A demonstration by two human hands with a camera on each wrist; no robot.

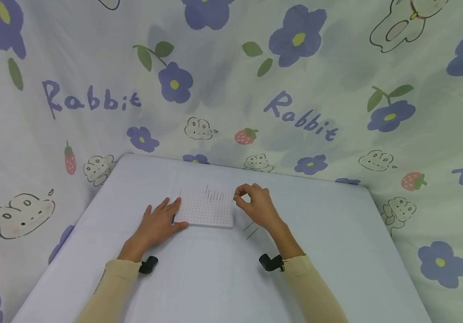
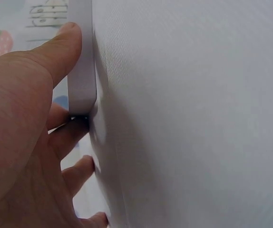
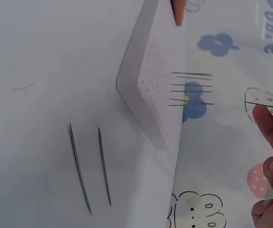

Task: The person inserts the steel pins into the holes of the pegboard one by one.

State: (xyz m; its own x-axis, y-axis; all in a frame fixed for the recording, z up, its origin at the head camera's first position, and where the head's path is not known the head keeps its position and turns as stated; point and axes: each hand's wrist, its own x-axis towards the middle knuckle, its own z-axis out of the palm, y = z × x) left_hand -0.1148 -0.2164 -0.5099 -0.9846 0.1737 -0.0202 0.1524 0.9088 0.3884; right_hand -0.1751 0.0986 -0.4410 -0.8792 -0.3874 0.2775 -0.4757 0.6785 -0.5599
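A white board (image 1: 203, 214) dotted with rows of small holes lies on the table. Several thin dark metal pins (image 1: 216, 196) stand in a row near its far right part. My left hand (image 1: 158, 227) rests at the board's near left corner, thumb against the front edge and the other fingers spread along the left side. To the right of the board, my right hand (image 1: 258, 205) is raised and pinches one thin pin (image 3: 252, 102) between thumb and index finger. Two loose pins, one (image 3: 80, 168) beside the other (image 3: 104, 166), lie on the table below that hand.
The table (image 1: 199, 278) wears a white cloth, and a short thin thread-like strand (image 3: 23, 88) lies on it in the right wrist view. A printed curtain (image 1: 231, 89) with flowers and rabbits hangs behind the table and on both sides.
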